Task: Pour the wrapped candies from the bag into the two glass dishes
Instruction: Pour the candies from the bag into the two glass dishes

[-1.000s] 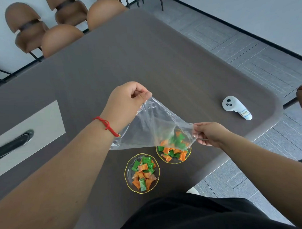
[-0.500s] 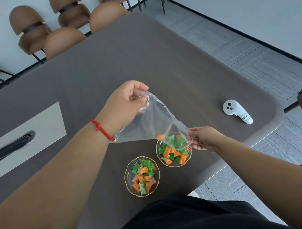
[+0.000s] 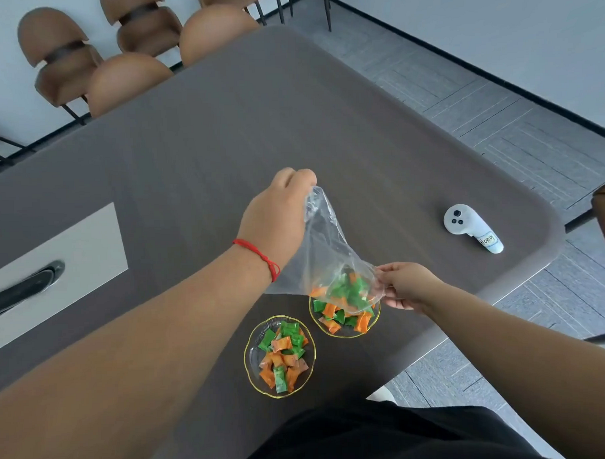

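A clear plastic bag (image 3: 326,252) hangs tilted over the right glass dish (image 3: 373,324). My left hand (image 3: 276,216) pinches its raised bottom corner. My right hand (image 3: 407,287) grips the bag's mouth low, just above that dish. Green and orange wrapped candies (image 3: 347,289) bunch at the bag's mouth, and more lie in the dish below. The left glass dish (image 3: 252,356), gold-rimmed, holds a heap of the same candies near the table's front edge.
A white handheld controller (image 3: 469,225) lies on the dark table (image 3: 222,146) to the right. A pale panel with a black handle (image 3: 22,290) sits at the left. Brown chairs (image 3: 127,77) stand beyond the far edge. Floor lies close on the right.
My left hand lifted the bag's bottom corner higher and steeper. The candies slid down to the mouth over the right dish, and my right hand lowered toward it.
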### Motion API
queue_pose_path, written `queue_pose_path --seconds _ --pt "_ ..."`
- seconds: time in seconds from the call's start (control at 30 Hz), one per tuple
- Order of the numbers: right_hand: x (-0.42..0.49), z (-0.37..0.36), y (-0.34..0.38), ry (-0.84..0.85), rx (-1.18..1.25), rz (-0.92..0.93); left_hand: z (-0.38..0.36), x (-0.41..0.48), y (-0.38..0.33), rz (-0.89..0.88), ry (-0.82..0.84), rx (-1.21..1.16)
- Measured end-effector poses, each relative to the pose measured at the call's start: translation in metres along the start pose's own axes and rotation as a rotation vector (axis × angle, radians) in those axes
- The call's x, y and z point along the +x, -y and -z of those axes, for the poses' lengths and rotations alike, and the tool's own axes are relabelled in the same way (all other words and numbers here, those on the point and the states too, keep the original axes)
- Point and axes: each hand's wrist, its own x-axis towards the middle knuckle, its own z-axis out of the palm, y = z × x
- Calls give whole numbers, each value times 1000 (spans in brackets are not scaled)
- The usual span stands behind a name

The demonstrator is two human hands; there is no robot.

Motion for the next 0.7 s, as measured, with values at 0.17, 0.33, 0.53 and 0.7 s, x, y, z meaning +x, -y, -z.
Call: queue_pose_path --seconds 0.17,0.33,0.53,0.7 --pt "-2 -4 0 -39 -77 36 -16 14 -12 74 19 -138" --pt "1 -4 -2 -86 -54 43 -17 25 -11 58 -55 -179" --pt "2 0 1 -68 -1 25 -10 20 -9 4 -59 -129" --pt "-1 4 14 -32 39 61 14 11 21 84 -116 -136"
